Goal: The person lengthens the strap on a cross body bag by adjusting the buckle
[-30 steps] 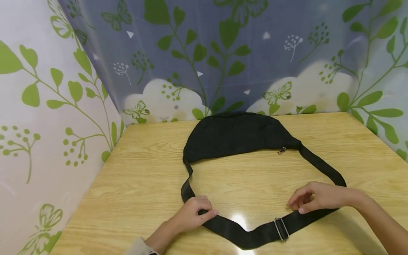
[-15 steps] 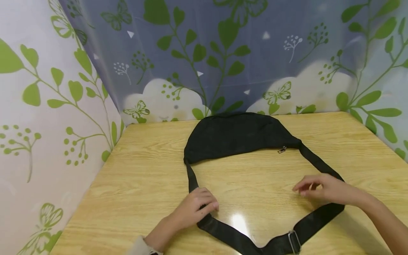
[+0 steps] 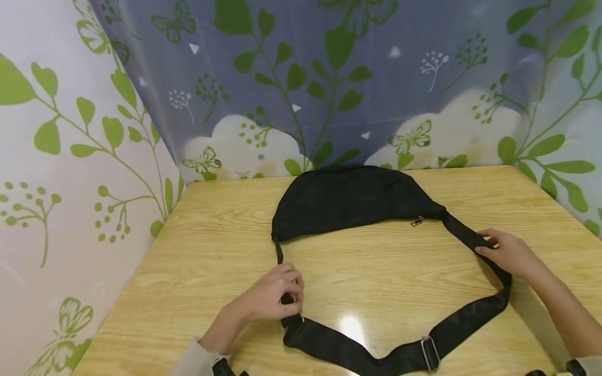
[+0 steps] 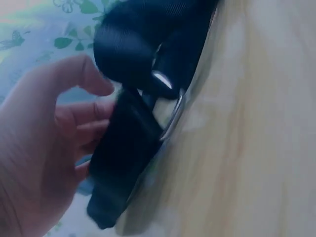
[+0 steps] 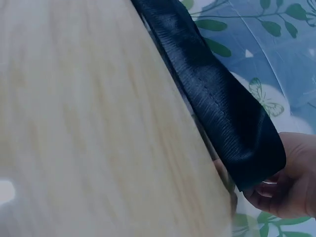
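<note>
A black waist bag (image 3: 352, 201) lies flat at the back of the table, its zipper pull (image 3: 417, 221) showing at the lower right edge. Its long black strap (image 3: 329, 342) loops toward me and carries a metal slider buckle (image 3: 430, 353). On the left side, my left hand (image 3: 275, 292) holds the strap with bent fingers, just above a metal ring (image 4: 174, 118). The left wrist view shows fingers behind the webbing and the thumb beside it. At the upper right of the loop, my right hand (image 3: 510, 256) pinches the strap between thumb and fingers.
The wooden table (image 3: 202, 250) meets a blue patterned backdrop (image 3: 301, 78) right behind the bag. A pale leaf-printed sheet (image 3: 70, 183) borders the left side. Light glares off the tabletop between the hands.
My right hand has left the lower right strap, moved up and away from me, and taken hold of it nearer the bag. My left hand has shifted slightly up along the strap, exposing the ring.
</note>
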Tool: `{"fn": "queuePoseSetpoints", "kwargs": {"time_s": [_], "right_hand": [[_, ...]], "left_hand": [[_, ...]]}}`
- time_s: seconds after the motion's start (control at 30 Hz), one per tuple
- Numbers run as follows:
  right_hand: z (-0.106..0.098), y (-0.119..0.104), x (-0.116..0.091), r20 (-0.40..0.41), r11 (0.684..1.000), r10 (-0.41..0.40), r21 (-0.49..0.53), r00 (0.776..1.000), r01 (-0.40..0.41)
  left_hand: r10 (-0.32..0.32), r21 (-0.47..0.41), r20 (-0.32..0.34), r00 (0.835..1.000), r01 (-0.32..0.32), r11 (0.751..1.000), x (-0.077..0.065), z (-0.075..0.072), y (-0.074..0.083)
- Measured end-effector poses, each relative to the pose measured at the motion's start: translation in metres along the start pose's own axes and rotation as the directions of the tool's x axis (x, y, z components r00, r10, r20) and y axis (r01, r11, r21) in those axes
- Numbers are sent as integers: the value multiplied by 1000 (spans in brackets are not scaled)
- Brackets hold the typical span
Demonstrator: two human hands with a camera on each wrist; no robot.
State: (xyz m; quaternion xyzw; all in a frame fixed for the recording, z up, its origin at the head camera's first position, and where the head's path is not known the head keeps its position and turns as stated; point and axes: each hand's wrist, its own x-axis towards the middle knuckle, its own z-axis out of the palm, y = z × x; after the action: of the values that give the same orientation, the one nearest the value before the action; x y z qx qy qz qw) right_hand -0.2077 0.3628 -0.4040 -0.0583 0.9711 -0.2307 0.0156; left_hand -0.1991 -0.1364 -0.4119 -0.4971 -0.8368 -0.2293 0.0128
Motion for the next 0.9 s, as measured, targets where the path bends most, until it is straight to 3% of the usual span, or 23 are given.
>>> {"fn": "queuePoseSetpoints", "kwargs": {"time_s": [0.1, 0.2, 0.33, 0.6, 0.77, 0.9], "right_hand": [[1, 5, 0, -5, 1000, 16, 24, 1000, -16], [1, 9, -1, -3, 997, 37, 61, 999, -36], [1, 11, 0, 15, 991, 64, 116, 998, -65], [0, 10, -4, 31, 986, 77, 148, 997, -81], [2, 7, -10, 34, 988, 70, 132, 997, -74], [4, 2, -18, 52, 990, 69, 120, 996, -75]], "left_hand": [[-14, -129, 58, 998, 21, 991, -4, -7, -2], [-33, -277, 132, 991, 69, 958, -11, -13, -4], [-71, -356, 196, 978, 139, 924, -22, -22, -8], [-106, -412, 136, 985, 154, 898, -38, -24, -26], [-139, -511, 98, 985, 170, 843, -49, -26, -42], [-181, -574, 109, 978, 210, 791, -58, -27, -48]]}}
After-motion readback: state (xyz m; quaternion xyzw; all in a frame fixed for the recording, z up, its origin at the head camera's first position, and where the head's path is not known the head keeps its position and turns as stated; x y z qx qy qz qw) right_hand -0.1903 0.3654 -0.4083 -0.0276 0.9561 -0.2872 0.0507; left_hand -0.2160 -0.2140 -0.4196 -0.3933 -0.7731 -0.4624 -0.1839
